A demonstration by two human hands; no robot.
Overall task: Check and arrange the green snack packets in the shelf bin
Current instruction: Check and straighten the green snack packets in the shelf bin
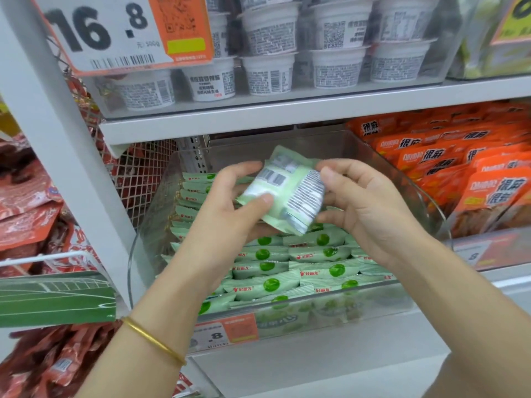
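Note:
A clear plastic shelf bin holds several rows of light-green snack packets, each with a green dot on its face. Above the bin I hold a small stack of green packets, printed backs turned up toward me. My left hand grips the stack from the left, thumb on top and fingers beneath. My right hand holds its right edge, thumb at the top corner and fingers curled below. A gold bangle sits on my left wrist.
Orange snack packets fill the bin to the right. White cups stand on the shelf above, under a 16.8 price sign. Red packets hang at the left beside a white upright. A price tag fronts the bin.

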